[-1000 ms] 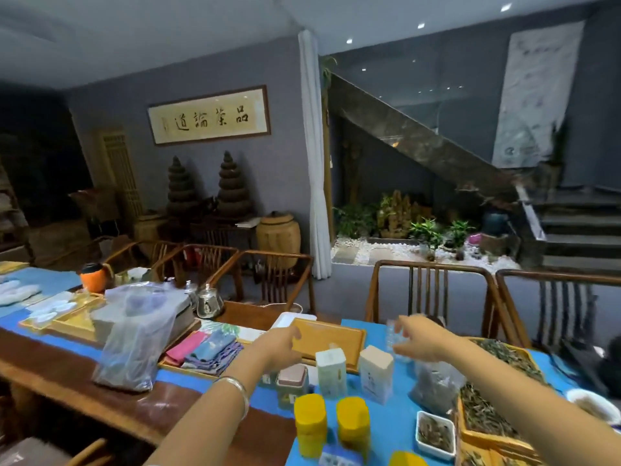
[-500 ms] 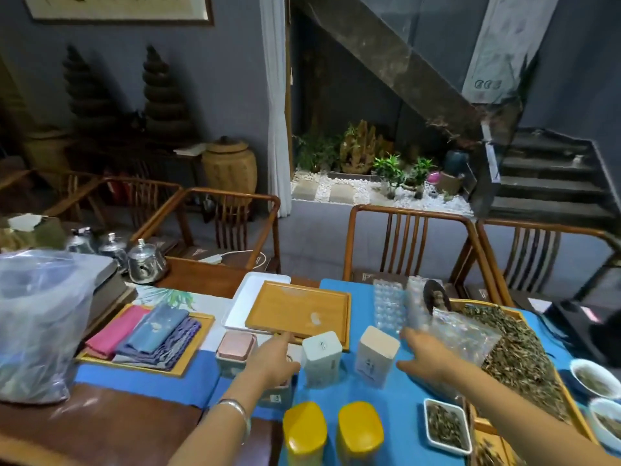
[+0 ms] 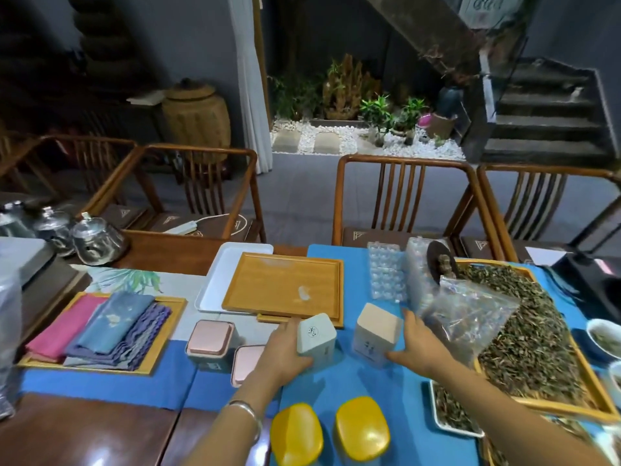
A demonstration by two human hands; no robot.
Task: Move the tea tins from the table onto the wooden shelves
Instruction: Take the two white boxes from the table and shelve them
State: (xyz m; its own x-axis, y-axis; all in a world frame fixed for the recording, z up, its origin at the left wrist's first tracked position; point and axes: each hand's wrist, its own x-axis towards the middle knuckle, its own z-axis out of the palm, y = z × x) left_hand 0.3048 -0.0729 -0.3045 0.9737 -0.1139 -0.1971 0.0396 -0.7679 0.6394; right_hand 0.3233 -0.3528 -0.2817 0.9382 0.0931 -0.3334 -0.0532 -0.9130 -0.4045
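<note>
Since a moment ago both your hands have landed: left hand (image 3: 285, 348) now wraps the pale green tin (image 3: 316, 336), right hand (image 3: 418, 344) the beige-lidded tin (image 3: 378, 331), fingers curled on each; both tins sit on the bench (image 3: 396, 391), lift next.

Markings on the pale green tin (image 3: 317, 335) and cream tin (image 3: 377, 331) are too blurred to read.

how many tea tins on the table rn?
6. Pale green tin gripped by the left hand; cream tin against the right hand; two pink-lidded tins to their left; two yellow-lidded tins nearest the camera. More may sit outside the frame.
</note>
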